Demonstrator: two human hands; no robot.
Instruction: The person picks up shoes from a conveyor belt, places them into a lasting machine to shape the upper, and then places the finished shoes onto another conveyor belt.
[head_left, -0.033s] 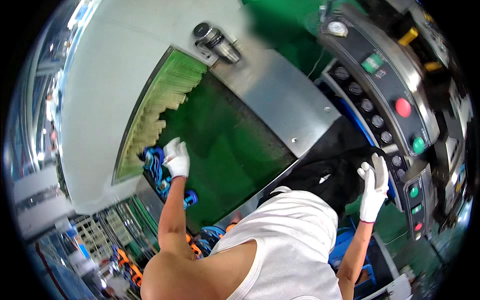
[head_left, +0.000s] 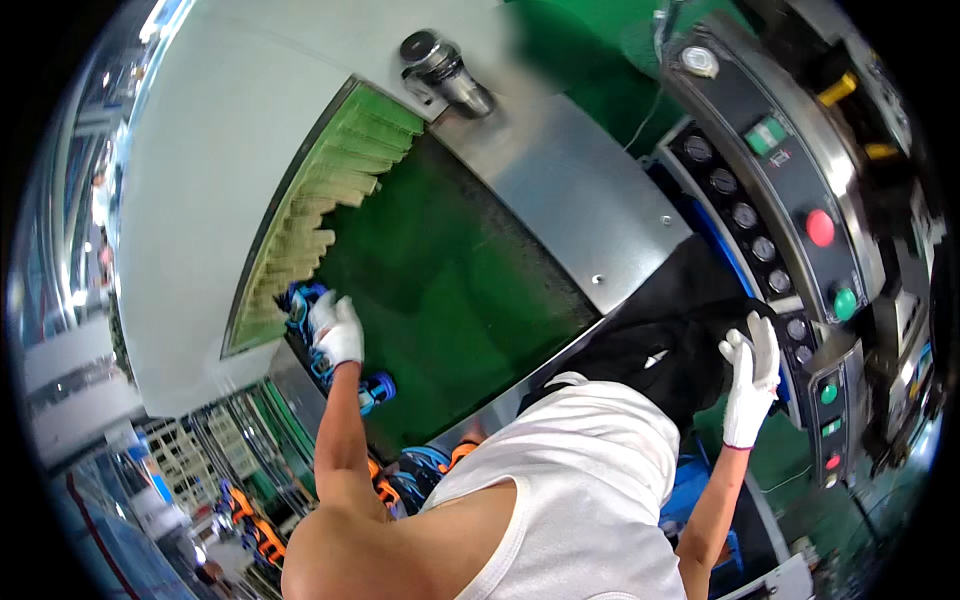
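My left hand (head_left: 337, 330), in a white glove, reaches over the left side of a green conveyor belt (head_left: 450, 310). Its fingers look loosely spread, against or just above a blue and black strappy piece (head_left: 301, 308); whether they touch it is unclear. A second blue piece (head_left: 377, 390) lies nearer to me, beside my left forearm. Off to the right, my gloved right hand (head_left: 752, 380) is raised with fingers stretched and nothing in it, close to a machine control panel (head_left: 800, 200).
A pale strip curtain (head_left: 310, 215) hangs at the machine's opening. Beyond the belt, a steel thermos (head_left: 448, 75) stands by a metal ledge (head_left: 570, 190). Orange and blue strappy pieces (head_left: 410, 475) lie near my left side. Red and green buttons and several dials line the panel.
My left hand has shifted slightly left and nearer to me, closer over the blue piece. My right hand stays raised and spread. The whole view has shifted a little.
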